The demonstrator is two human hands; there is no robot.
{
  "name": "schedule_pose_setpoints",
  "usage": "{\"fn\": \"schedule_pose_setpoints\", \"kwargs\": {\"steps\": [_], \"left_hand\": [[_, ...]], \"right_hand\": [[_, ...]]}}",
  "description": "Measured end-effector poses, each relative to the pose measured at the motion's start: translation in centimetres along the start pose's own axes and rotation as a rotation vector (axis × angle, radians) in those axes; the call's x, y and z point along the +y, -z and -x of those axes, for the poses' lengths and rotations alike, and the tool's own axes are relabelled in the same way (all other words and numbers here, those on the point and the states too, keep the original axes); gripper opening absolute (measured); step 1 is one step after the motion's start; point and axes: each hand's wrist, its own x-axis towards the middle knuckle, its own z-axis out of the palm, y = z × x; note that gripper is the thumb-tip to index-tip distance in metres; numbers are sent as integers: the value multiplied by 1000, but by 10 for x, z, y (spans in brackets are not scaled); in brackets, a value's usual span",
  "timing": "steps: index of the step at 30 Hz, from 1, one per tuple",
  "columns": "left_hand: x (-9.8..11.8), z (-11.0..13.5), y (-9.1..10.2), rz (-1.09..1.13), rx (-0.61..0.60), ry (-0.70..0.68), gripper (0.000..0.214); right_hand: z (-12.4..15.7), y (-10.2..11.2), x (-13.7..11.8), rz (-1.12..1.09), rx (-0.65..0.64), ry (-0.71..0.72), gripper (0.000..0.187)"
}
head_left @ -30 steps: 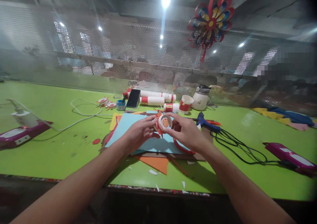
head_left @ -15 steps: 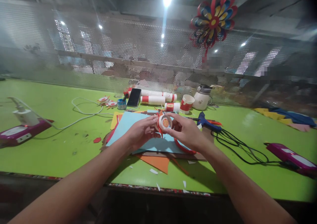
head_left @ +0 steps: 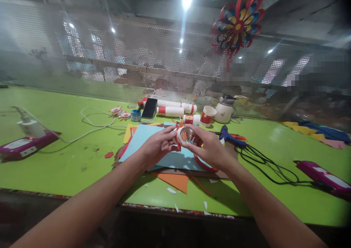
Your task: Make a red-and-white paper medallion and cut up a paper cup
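Note:
Between my two hands, above a light blue sheet of paper [head_left: 134, 145], is a small round paper-cup craft [head_left: 183, 134]. It has a white rim, an orange pattern inside and red and orange paper pieces on its outside. My left hand [head_left: 157, 147] grips its left side, with the fingers curled around it. From the right, my right hand [head_left: 210, 145] holds its rim between thumb and fingers. Part of the craft is hidden by my fingers. Below my right hand, a red curved piece [head_left: 204, 164] lies on the blue sheet.
A blue glue gun [head_left: 231, 138] lies right of the paper, its cord running toward a purple power strip [head_left: 323, 175]. Behind stand a phone [head_left: 149, 108], a blue jar [head_left: 135, 115], paper cups [head_left: 208, 115] and a white kettle-like container [head_left: 224, 109]. Paper scraps [head_left: 171, 190] lie near the front edge.
The paper-cup craft has turned slightly in my fingers, its orange piece below now less visible. Both hands stay on it. The whole view has shifted a little.

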Motion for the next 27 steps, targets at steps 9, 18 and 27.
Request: {"fn": "schedule_pose_setpoints", "kwargs": {"steps": [9, 18, 27], "left_hand": [[3, 2, -1, 43, -11, -49, 23], [2, 2, 0, 25, -3, -43, 30], [2, 3, 0, -6, 10, -44, 36]], "right_hand": [[2, -3, 2, 105, 62, 125, 48], [2, -4, 4, 114, 35, 133, 50], [3, -3, 4, 121, 24, 131, 51]]}}
